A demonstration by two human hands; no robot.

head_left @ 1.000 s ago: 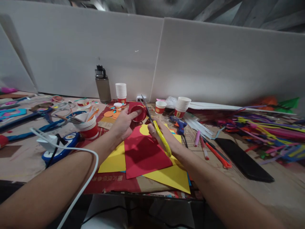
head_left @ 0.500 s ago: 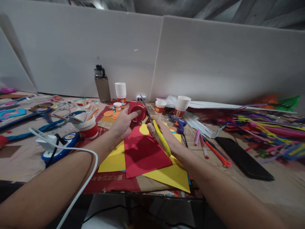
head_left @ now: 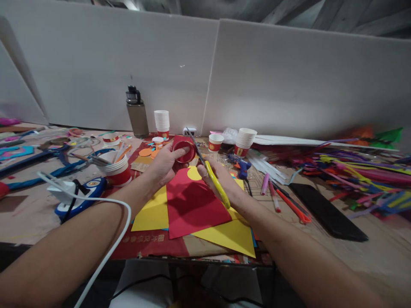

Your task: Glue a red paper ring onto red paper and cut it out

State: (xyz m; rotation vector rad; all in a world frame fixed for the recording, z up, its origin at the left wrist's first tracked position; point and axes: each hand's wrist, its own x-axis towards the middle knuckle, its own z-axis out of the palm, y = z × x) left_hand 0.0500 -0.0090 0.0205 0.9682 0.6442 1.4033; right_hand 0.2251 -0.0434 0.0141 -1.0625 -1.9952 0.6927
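My left hand (head_left: 164, 164) is closed on a red round piece (head_left: 186, 157) with a rim, the thumb pressed on its face. A bit of red paper shows behind it; whether the two are one I cannot tell. My right hand (head_left: 216, 175) grips yellow-handled scissors (head_left: 215, 182), blades pointing up and away beside the round piece's right edge. Part of the fingers is hidden behind the handles. Below both hands lies a sheet of red paper (head_left: 195, 209) over yellow sheets (head_left: 227, 237), with a yellow paper disc (head_left: 194, 173) at its top edge.
Stacked paper cups (head_left: 161, 122), more cups (head_left: 246, 139) and a bottle (head_left: 137, 115) stand at the back. On the left are a cup of tools (head_left: 117, 173) and a power strip (head_left: 81, 199) with a white cable. A glue gun (head_left: 244, 167), pens and a black phone (head_left: 327, 211) lie right.
The view has shifted very slightly. Both hands stay nearly in place, still holding the red round piece and the scissors.
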